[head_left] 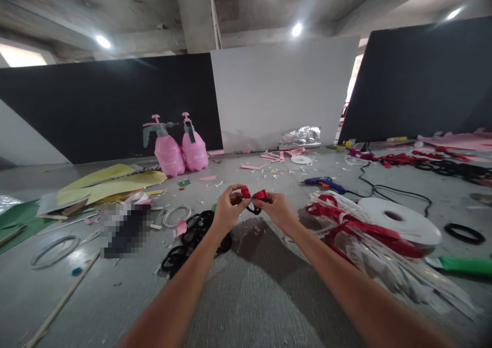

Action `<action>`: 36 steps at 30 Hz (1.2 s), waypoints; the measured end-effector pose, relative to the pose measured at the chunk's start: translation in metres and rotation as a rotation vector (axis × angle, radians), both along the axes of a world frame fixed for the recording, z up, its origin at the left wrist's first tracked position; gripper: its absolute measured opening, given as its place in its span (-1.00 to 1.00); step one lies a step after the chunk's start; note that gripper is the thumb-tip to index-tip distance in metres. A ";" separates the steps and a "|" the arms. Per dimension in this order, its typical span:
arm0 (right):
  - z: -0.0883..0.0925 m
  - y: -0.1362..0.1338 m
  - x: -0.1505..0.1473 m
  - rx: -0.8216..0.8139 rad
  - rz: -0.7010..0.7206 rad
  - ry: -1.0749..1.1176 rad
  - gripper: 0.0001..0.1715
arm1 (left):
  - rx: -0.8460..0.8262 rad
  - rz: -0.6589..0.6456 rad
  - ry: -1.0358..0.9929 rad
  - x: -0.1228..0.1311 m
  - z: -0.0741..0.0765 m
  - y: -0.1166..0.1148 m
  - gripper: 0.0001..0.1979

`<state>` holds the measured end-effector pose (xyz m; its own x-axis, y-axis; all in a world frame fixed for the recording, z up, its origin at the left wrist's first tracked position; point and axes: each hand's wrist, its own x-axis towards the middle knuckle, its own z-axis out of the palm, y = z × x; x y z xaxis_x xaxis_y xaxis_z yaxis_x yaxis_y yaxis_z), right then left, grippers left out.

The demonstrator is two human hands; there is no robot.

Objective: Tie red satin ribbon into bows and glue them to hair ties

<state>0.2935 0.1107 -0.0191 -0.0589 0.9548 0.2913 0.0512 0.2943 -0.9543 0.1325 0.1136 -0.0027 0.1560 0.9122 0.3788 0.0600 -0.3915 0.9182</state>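
Observation:
Both my hands pinch a small red ribbon bow (261,194) in front of me, above the grey floor. My left hand (231,208) closes on its left loop, and my right hand (277,209) grips near the right loop. A black hair tie (253,210) hangs just under the bow, between my fingertips; whether it is fixed to the bow I cannot tell. Beside my left forearm lies a pile of black hair ties (192,238). To the right, red ribbon (346,220) lies over clear plastic wrapping, close to a white ribbon spool (403,224).
A blue glue gun (326,184) with a black cord lies ahead on the right. Two pink spray bottles (169,156) stand at the back left near yellow sheets (103,186). A single black ring (464,233) and a green tube (463,266) lie far right. Paper scraps litter the floor.

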 end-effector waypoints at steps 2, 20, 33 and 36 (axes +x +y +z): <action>0.000 0.000 -0.001 -0.002 0.007 0.010 -0.69 | 0.003 -0.015 0.001 0.000 0.000 0.000 -0.54; -0.004 0.006 0.003 0.011 0.036 -0.027 -0.68 | -0.064 0.061 0.039 0.000 -0.003 0.004 -0.68; -0.002 0.001 0.001 -0.058 0.050 0.047 -0.68 | -0.054 0.009 0.079 0.003 0.001 -0.001 -0.73; -0.005 0.004 0.001 -0.073 0.070 0.046 -0.69 | -0.043 -0.019 0.063 0.003 -0.001 -0.001 -0.73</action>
<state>0.2940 0.1145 -0.0240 -0.1148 0.9676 0.2249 -0.0119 0.2250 -0.9743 0.1351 0.1130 -0.0037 0.1960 0.9241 0.3280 0.1111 -0.3533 0.9289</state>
